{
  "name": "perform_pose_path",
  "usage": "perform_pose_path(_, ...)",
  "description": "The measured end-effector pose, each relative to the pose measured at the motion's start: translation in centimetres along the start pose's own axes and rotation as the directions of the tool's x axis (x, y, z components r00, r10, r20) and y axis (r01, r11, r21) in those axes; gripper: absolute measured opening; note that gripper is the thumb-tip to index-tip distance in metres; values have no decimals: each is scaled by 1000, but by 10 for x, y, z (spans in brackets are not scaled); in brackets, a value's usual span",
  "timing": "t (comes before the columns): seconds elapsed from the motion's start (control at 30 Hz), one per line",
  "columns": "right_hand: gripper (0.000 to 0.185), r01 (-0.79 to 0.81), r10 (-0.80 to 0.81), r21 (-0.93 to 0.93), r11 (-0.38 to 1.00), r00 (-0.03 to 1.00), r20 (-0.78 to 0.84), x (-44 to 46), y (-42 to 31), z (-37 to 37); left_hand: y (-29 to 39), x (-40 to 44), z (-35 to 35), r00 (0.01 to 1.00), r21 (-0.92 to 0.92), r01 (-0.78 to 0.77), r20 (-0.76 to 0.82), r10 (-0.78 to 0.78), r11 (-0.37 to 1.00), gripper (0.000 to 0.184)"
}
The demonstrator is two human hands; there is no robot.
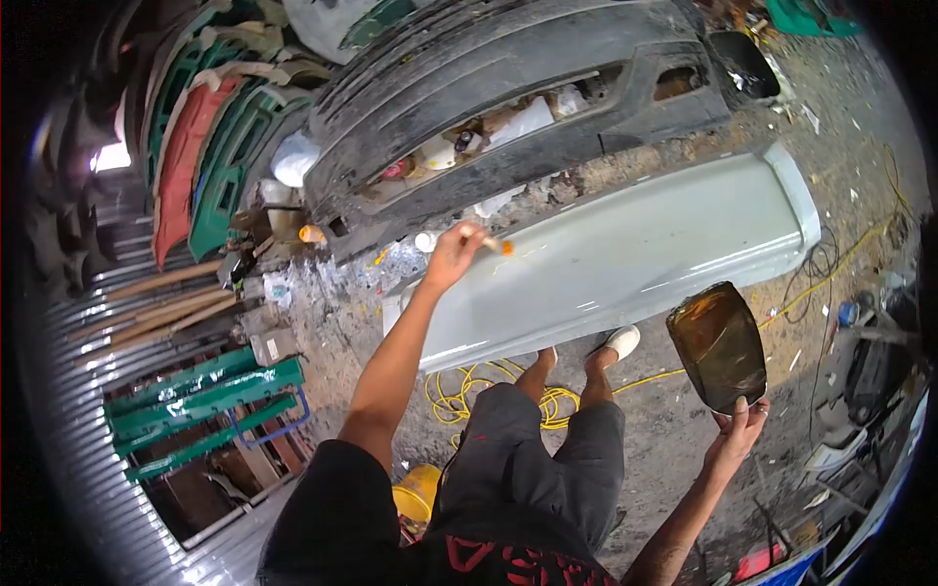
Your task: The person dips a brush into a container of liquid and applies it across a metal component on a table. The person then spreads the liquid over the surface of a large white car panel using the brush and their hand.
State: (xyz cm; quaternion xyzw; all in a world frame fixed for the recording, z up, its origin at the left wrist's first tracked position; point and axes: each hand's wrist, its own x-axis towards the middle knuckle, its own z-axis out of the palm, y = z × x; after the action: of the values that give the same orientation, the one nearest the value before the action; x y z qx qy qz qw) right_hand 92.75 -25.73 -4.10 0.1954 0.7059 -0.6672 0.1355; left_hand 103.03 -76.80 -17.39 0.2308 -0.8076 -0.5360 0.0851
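Head view, hands: 2 bare hands in play, both w/ something in them.
L hand (457, 256): mid-frame, just left of ctr, fingers pinched round 1 brush (498, 245), orange at its tip; brush is over the panel's upper-left part, contact w/ surface can't tell.
R hand (740, 436): lower right of frame, gripping 1 brown tray (721, 356) by its near end; orange-brown patch up top, darker below.
Panel: 1 long pale grey panel (635, 249), ctr to upper right of frame, lying on a slant, few small marks on it.
Bumpers etc.: 1 big dark bumper (489, 88) up top, bits of litter in its opening; 1 red part (195, 146) upper left amid several green ones; 3 green strips (210, 400) lower left.
Small stuff: 1 white cup (426, 241) right by L hand; 1 yellow bucket (417, 491) bottom, left of the legs; 1 yellow hose (459, 396), coiled below panel, running off to the right.
Edges: panel's right end turns up in a pale lip, long lower rim catches light; tray's upper end shows close to that rim, true gap can't tell.
Room: bare floor (860, 156) off panel's right end; feet + hose take up floor along lower rim; upper side tight, bumper near.
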Motion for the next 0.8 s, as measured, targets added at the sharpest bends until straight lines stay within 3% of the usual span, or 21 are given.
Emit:
perform_pose_path(0.07,56,-1,1,-14,1000,1000,29,11,-5,-3,-23,-41,-45,999,192,0,-53,10,981,17)
perform_pose_path(0.1,56,4,-3,-18,1000,999,47,14,-11,-3,-16,-59,-59,997,192,7,-72,7,981,17)
perform_pose_path(0.17,56,12,-8,-43,999,997,76,18,-24,0,2,-84,-72,915,296,353,-307,-262,888,13)
perform_pose_path(0.2,56,19,-14,-48,999,996,88,19,-30,0,4,-87,-68,910,287,358,-319,-264,888,13)
perform_pose_path(0.27,55,-17,24,-85,996,997,78,19,-41,0,-1,-90,-48,953,707,87,-265,149,702,11)
perform_pose_path(0.3,55,-5,12,-90,996,996,87,22,-44,-1,-26,-86,-25,918,622,12,-316,238,783,15)
perform_pose_path(0.37,52,-9,24,-120,993,993,118,26,-47,-5,-18,-63,30,915,635,-97,-245,319,766,17)
perform_pose_path(0.4,52,-1,17,-117,993,991,130,26,-51,-4,17,-48,56,948,725,-127,-112,298,677,15)
perform_pose_path(0.43,52,10,10,-130,992,989,146,27,-56,-4,42,-28,85,952,666,-157,-96,292,730,8)
perform_pose_path(0.47,52,14,8,-132,991,986,164,29,-60,-3,57,-11,111,877,579,-288,-160,453,763,9)
perform_pose_path(0.57,54,31,-1,-150,988,981,194,30,-74,9,96,12,160,896,350,-225,-291,334,909,13)
perform_pose_path(0.7,57,60,-11,-227,972,978,210,35,-86,27,76,0,131,915,314,-119,-333,226,942,7)
perform_pose_path(0.73,58,55,-6,-234,971,979,206,36,-86,34,54,-14,111,919,76,-40,-388,66,996,6)
perform_pose_path(0.8,59,39,15,-254,966,978,208,36,-89,47,24,-47,75,890,-104,25,-451,-69,994,8)
